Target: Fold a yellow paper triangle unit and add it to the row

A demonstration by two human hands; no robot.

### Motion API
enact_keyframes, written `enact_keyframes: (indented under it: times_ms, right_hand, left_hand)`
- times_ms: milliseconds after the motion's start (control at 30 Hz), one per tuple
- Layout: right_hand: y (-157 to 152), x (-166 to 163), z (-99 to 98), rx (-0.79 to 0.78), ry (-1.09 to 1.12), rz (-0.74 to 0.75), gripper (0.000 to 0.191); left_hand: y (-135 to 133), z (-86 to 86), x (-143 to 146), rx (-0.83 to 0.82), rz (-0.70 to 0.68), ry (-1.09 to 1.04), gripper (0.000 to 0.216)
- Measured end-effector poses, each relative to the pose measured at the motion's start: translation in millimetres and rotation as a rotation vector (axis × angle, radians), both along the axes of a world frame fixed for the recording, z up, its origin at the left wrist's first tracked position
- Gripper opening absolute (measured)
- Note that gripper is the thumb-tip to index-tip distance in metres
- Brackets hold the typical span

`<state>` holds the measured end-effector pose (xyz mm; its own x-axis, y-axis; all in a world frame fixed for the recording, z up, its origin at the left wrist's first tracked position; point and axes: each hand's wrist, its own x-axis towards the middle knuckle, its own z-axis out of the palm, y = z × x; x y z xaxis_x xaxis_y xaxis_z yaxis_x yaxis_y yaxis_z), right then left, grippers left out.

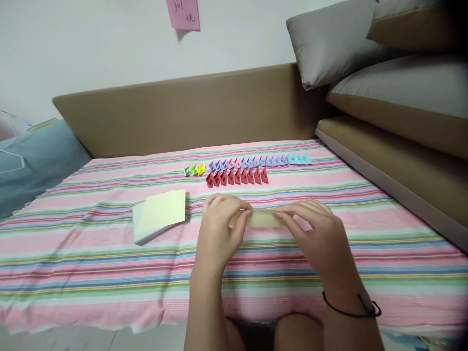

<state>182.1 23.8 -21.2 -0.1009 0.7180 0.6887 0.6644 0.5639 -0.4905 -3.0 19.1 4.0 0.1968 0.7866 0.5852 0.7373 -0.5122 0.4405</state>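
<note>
A pale yellow sheet of paper (pixel 265 218), seemingly folded to a strip, stretches between my two hands just above the striped cloth. My left hand (pixel 223 226) pinches its left end between thumb and fingers. At the right end, my right hand (pixel 316 231) grips the upper corner the same way; a black cord bracelet circles that wrist. Left of my hands lies a stack of square paper (pixel 161 214), pale yellow on top. Beyond them stands a row of small red folded paper pieces (pixel 237 176), with a purple, pink and blue row (pixel 256 162) behind.
Two green folded pieces and a yellow folded piece (pixel 201 168) sit left of the rows. The striped cloth (pixel 109 273) covers the seat. A brown backrest (pixel 190 117) rises behind, grey and brown cushions (pixel 402 87) pile up at right, and a pink note (pixel 184 13) hangs on the wall.
</note>
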Motion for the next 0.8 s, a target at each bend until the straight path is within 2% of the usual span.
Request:
enact_keyframes:
  times_ms: [67, 200, 300, 400, 533, 633, 700, 800]
  right_hand:
    - [1, -4, -1.5, -0.006, -0.009, -0.004, 0.014]
    - [0, -5, -0.8, -0.007, 0.001, 0.035, 0.012]
    - [-2, -1, 1.4, 0.001, 0.023, 0.026, 0.012]
    - [-5, 9, 2.2, -0.010, 0.059, -0.023, 0.012]
    - [-9, 24, 0.6, -0.024, 0.166, -0.230, 0.007]
    - [-8, 26, -0.9, -0.050, 0.195, -0.281, 0.006]
    - [-6, 20, -0.9, -0.040, 0.148, -0.223, 0.007]
    - [-2, 5, 1.0, -0.008, 0.058, -0.097, 0.010]
  left_hand:
    - [0, -0.7, 3, 0.000, 0.003, 0.042, 0.012]
    - [1, -1.9, 9, -0.004, -0.088, 0.084, 0.015]
    - [1, -2.8, 6, 0.022, -0.075, 0.084, 0.016]
    - [1, -5.4, -9, 0.054, -0.006, 0.092, 0.018]
    - [3, -10.0, -33, 0.080, 0.198, 0.113, 0.020]
    - [4, -9.4, -34, 0.124, 0.298, 0.049, 0.016]
    - [4, -6.9, -23, 0.149, 0.229, 0.005, 0.013]
    - [3, -3.4, 0, 0.125, 0.027, 0.036, 0.013]
